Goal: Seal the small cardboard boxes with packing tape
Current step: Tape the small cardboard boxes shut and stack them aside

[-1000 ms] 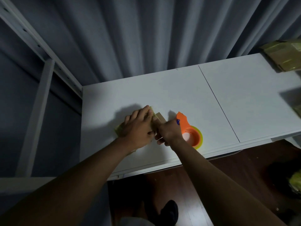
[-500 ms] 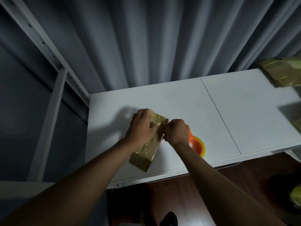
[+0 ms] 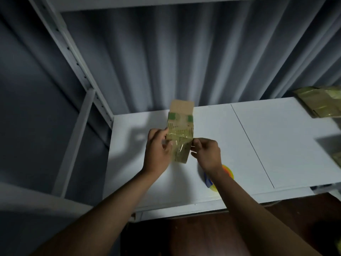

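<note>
A small cardboard box [image 3: 180, 133] is held up above the white counter [image 3: 287, 145], over its left half, long axis running away from the person, its plain open flap at the far end. Glossy tape wraps its nearer part; green print shows farther up. The left hand [image 3: 157, 153] grips its left side and the right hand [image 3: 207, 153] pinches its right edge. An orange tape dispenser [image 3: 227, 172] lies near the counter's front edge, partly hidden by the right wrist. More taped boxes [image 3: 319, 102] sit at the far right corner.

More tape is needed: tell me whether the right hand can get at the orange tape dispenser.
Probably yes: the orange tape dispenser lies just under the right hand, but that hand must first release the small cardboard box.
</note>
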